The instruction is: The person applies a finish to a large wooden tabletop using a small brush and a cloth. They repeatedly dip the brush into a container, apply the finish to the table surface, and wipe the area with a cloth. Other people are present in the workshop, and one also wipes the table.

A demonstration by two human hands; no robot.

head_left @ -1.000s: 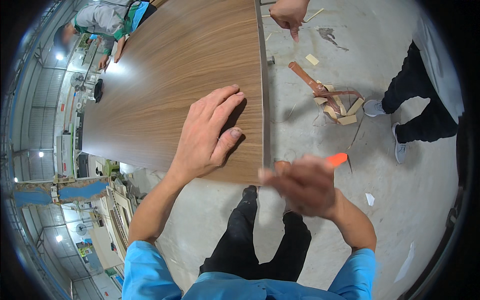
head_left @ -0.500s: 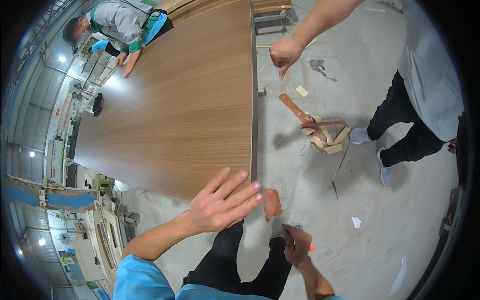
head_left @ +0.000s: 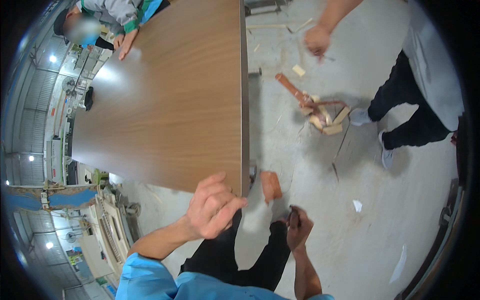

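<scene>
Fingers of the left hand (head_left: 212,207) are curling over the near corner of the big wood-grain panel (head_left: 165,95), thumb side facing the panel's right edge, so that hand is gripping or at least pressing on the board. Just beyond that grip, to its right, a reddish-brown strip (head_left: 270,185) is hanging off the panel's corner, seemingly a loose end of edge banding. Below and to the right of the strip, the right hand (head_left: 298,229) is closing around something small and dark; what it is cannot be told, nor how tightly the fingers are pinching it.

Far from the grip, at the panel's opposite end, another person's hand (head_left: 125,42) is resting flat on the board. A second co-worker's fist (head_left: 317,39) is hovering off to the panel's right side, above a pile of wood offcuts (head_left: 322,116) lying on the concrete floor (head_left: 360,240).

Judging from this, the work at the near corner looks unfinished: the strip end is still dangling and the dark thing is not touching it.
</scene>
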